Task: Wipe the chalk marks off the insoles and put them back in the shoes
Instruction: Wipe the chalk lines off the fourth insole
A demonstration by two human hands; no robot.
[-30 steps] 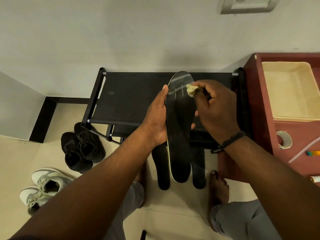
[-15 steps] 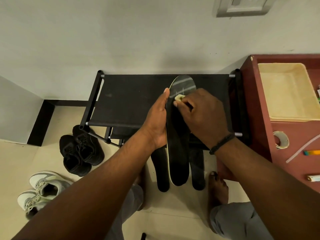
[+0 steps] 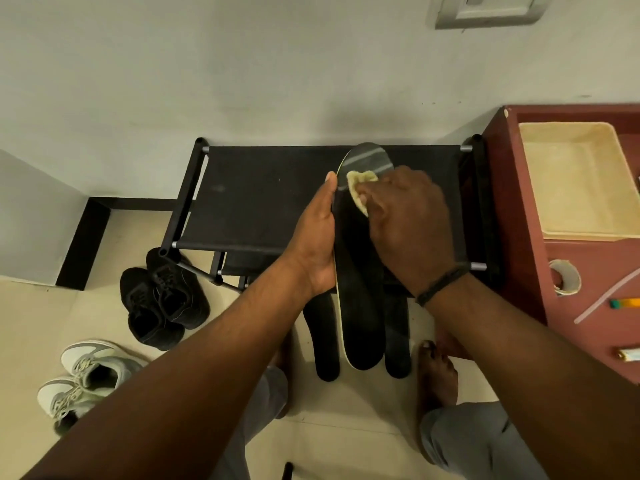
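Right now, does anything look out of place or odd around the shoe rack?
Two black insoles lie loose on the floor, out of their shoes, beside bare feet. The held insole shows pale chalk streaks at its toe, where the right hand rubs a cloth. Nothing is spilled.

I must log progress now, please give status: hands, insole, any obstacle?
Left hand holds insole upright by its edge. Right hand presses yellow cloth near the toe; chalk marks remain. No obstacle.

Right hand [image 3: 408, 223] hides mid insole [image 3: 360, 306]; wall socket [image 3: 485, 8] cropped.
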